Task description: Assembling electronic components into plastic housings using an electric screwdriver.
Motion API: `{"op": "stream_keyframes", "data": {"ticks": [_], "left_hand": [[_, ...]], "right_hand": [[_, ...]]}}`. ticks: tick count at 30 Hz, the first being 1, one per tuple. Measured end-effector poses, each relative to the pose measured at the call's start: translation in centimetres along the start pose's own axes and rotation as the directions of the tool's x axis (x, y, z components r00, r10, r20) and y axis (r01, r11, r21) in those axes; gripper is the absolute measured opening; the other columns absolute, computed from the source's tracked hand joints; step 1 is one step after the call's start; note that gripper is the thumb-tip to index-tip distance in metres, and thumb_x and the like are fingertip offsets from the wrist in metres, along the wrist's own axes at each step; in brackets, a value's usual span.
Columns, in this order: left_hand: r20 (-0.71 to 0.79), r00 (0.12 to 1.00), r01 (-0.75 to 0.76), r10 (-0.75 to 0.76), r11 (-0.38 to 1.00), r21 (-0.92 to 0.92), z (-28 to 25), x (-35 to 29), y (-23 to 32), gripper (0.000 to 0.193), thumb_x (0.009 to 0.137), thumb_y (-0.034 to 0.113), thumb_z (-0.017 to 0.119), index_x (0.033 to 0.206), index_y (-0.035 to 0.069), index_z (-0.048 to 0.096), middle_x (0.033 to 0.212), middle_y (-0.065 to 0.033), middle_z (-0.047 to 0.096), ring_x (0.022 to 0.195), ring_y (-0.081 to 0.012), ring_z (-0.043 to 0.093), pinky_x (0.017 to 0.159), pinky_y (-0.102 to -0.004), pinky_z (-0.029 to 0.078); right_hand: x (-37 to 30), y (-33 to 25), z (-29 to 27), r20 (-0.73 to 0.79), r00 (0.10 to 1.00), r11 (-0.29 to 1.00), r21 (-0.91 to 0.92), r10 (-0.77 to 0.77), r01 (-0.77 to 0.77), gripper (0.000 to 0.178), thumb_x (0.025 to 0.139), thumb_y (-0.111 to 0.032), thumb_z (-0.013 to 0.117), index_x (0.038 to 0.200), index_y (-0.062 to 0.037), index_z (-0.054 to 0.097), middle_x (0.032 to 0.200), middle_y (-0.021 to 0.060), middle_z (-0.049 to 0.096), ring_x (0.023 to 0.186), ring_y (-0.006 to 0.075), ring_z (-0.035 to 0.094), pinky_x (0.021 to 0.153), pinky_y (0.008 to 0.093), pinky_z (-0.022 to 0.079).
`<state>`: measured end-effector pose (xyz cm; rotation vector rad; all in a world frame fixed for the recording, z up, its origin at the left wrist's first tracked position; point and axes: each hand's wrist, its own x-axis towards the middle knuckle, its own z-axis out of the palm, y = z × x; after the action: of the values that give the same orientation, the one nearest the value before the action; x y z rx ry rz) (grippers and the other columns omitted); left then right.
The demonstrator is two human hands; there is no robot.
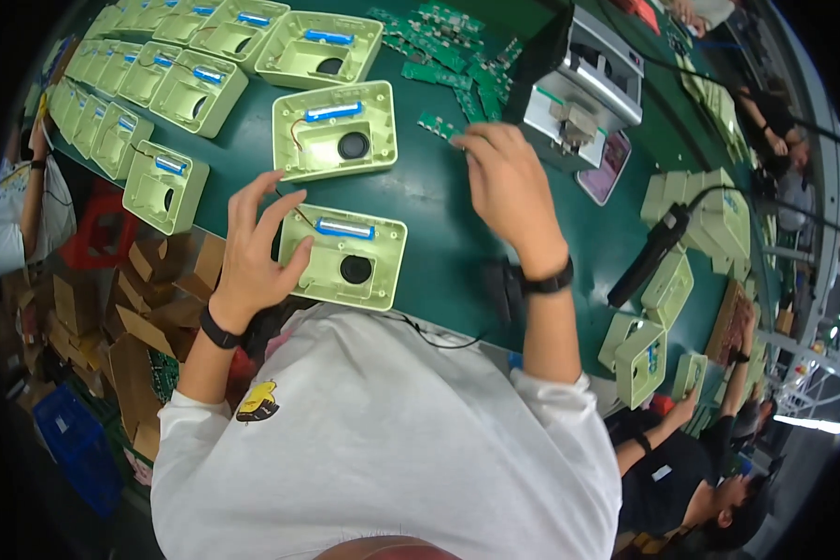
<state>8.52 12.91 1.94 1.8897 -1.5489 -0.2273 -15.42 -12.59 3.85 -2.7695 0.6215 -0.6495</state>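
Observation:
Right in front of me lies a pale green plastic housing (322, 280), its hollow side up. Inside it are a blue cylindrical battery (345, 229) and a round black part (356, 269). My left hand (257, 245) is at the housing's left edge, thumb and fingers spread, near the thin wires beside the battery. My right hand (511, 187) reaches farther out over the table, its fingertips closed on the end of a small green circuit board (438, 126). A second pale green housing (289, 168), with a similar battery and black part, sits just beyond the first.
Rows of similar housings (196, 93) fill the far left. Loose circuit boards (439, 47) are heaped at the back, beside a grey-and-black machine (579, 93). A black handheld tool (651, 257) hangs at right near stacked housings (709, 210). Cardboard boxes (149, 308) stand lower left; co-workers are at right.

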Motion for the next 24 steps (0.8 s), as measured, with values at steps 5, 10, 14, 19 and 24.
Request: {"op": "stream_keyframes", "data": {"ticks": [5,10,14,19,24], "left_hand": [[0.071,0.984,-0.169,0.164,0.983,0.066,-0.9,-0.1,-1.4,0.055,0.086,0.027,0.076,0.134,0.003,0.066,0.151,-0.0196,0.057,0.134,-0.0408,0.049,0.114,-0.0514,0.041],[0.097,0.960,-0.272,0.262,0.955,0.118,-1.1,-0.4,-2.9,0.060,0.084,0.037,0.074,0.133,0.003,0.067,0.142,-0.0168,0.063,0.133,-0.0406,0.050,0.114,-0.0512,0.041],[0.060,0.949,-0.315,0.310,0.944,0.096,-0.3,-0.7,-3.5,0.065,0.084,0.042,0.073,0.134,0.000,0.066,0.141,-0.0175,0.062,0.130,-0.0413,0.052,0.112,-0.0526,0.043],[0.041,0.968,-0.244,0.247,0.968,-0.060,2.6,-0.7,-1.3,0.063,0.087,0.041,0.069,0.134,-0.003,0.065,0.141,-0.0211,0.060,0.127,-0.0429,0.056,0.111,-0.0535,0.044],[0.047,0.955,-0.277,0.294,0.935,-0.224,7.5,2.4,3.7,0.056,0.083,0.026,0.074,0.131,-0.002,0.065,0.138,-0.0224,0.060,0.122,-0.0438,0.059,0.105,-0.0511,0.049]], "right_hand": [[-1.4,-0.8,1.2,0.204,0.976,0.971,-0.239,0.080,-0.030,0.034,0.086,0.001,0.069,0.119,-0.0062,0.074,0.122,0.0093,0.070,0.118,0.0307,0.063,0.099,0.0393,0.049],[-2.7,-0.6,0.5,0.269,0.961,0.991,-0.095,-0.060,0.089,0.036,0.086,-0.002,0.071,0.122,-0.0080,0.075,0.117,0.0072,0.069,0.110,0.0280,0.063,0.094,0.0397,0.048],[-3.7,0.6,0.0,0.152,0.963,0.966,-0.103,-0.221,0.238,0.032,0.087,-0.004,0.074,0.119,-0.0083,0.075,0.107,0.0053,0.070,0.101,0.0268,0.063,0.088,0.0398,0.049],[-8.0,0.4,-1.1,0.183,0.983,0.980,-0.193,-0.017,0.053,0.019,0.089,-0.007,0.076,0.108,-0.0089,0.076,0.100,0.0031,0.071,0.099,0.0256,0.065,0.087,0.0384,0.050],[-11.7,-0.6,-2.7,0.088,0.942,0.896,-0.349,0.323,-0.275,0.013,0.085,-0.007,0.078,0.098,-0.0089,0.075,0.105,0.0043,0.072,0.104,0.0264,0.066,0.092,0.0399,0.050]]}}
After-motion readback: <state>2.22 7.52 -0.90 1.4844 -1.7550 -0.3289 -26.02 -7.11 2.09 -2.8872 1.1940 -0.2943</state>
